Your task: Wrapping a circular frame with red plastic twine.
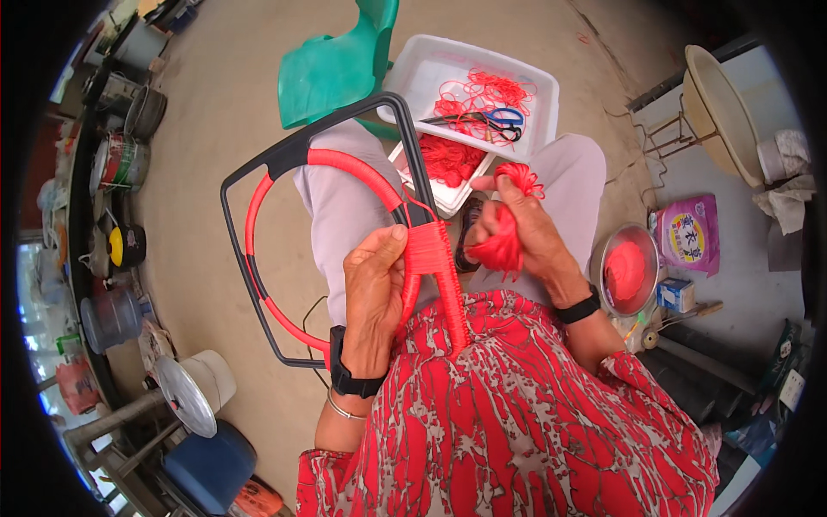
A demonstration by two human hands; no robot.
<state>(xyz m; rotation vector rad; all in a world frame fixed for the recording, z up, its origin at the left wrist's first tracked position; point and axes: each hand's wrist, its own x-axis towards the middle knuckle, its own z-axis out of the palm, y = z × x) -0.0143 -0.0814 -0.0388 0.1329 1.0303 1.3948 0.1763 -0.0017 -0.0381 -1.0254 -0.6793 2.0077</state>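
A black frame (258,168) with a ring inside it, partly wound in red cord (345,164), rests across my lap. My left hand (372,289) grips the frame where the red winding (435,267) is thick, thumb on the wrapped bars. My right hand (517,226) holds a bundle of red cord (501,248) just right of the frame, with a loop of cord sticking up above the fingers. Both wrists wear black bands.
A white tray (422,73) with loose red cord and blue-handled scissors (500,121) sits beyond my knees, beside a green plastic chair (332,69). A bowl of red cord (627,269), a purple bag and small boxes lie to the right. Pots, jugs and buckets line the left.
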